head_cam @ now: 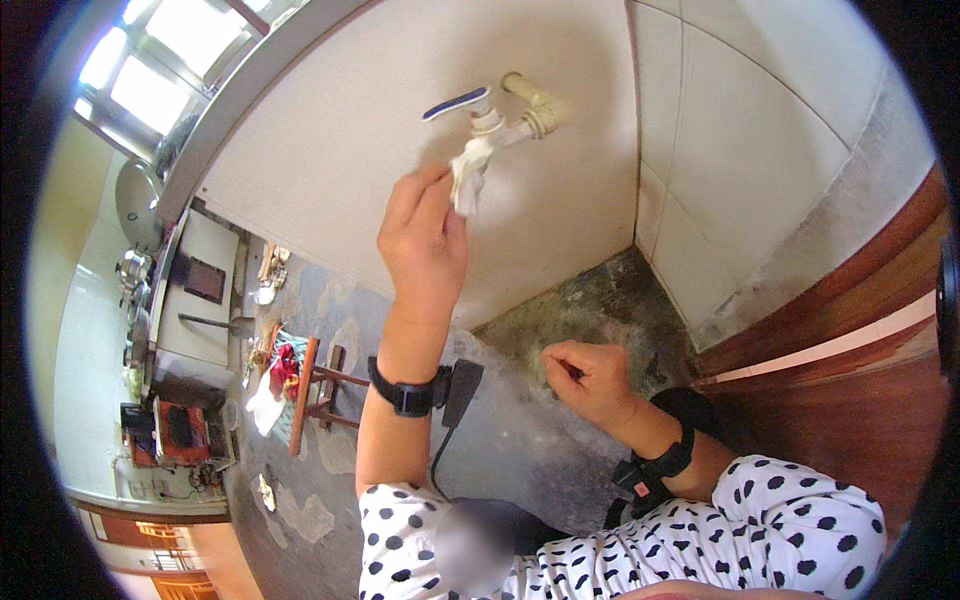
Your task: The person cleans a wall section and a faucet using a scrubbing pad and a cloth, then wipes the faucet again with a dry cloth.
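A plastic tap with a blue lever handle [457,103] sticks out from a cream pipe elbow [541,116] on the pale wall panel. My left hand [426,229] reaches up to the tap and pinches a white cloth or tissue [469,180] against its spout. The cloth hides most of the spout. Lower and to the right, my right hand [589,379] hangs in a loose fist above the floor, apart from the tap. Nothing shows between its fingers. Each wrist bears a black strap.
A wooden-framed stool [304,394] holding red and white cloths stands on the patchy concrete floor [517,442]. Behind it are a counter with pans [136,277] and a long-handled shovel [214,322]. Brown wooden boards [840,427] rise close on my right.
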{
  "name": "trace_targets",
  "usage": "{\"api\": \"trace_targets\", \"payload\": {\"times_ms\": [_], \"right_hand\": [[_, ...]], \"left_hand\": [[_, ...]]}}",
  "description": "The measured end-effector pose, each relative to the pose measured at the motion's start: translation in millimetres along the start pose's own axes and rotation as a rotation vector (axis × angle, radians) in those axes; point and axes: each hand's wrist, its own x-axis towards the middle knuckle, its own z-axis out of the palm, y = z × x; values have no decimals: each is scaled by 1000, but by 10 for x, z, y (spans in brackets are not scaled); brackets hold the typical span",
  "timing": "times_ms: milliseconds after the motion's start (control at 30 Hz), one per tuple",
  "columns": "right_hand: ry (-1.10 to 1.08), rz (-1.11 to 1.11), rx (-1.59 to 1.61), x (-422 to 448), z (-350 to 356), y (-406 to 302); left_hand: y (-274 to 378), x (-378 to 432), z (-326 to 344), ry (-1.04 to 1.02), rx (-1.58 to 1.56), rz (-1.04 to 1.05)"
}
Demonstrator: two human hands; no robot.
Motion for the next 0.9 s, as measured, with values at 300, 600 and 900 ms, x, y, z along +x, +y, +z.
{"api": "trace_targets", "payload": {"times_ms": [300, 600, 900], "right_hand": [[54, 7, 31, -3, -124, 22], [101, 24, 60, -18, -122, 155], [151, 171, 146, -44, -44, 247]], "left_hand": [[607, 486, -300, -11, 104, 235], [36, 1514, -235, -358, 59, 48], [-524, -345, -172, 173, -554, -850]]}}
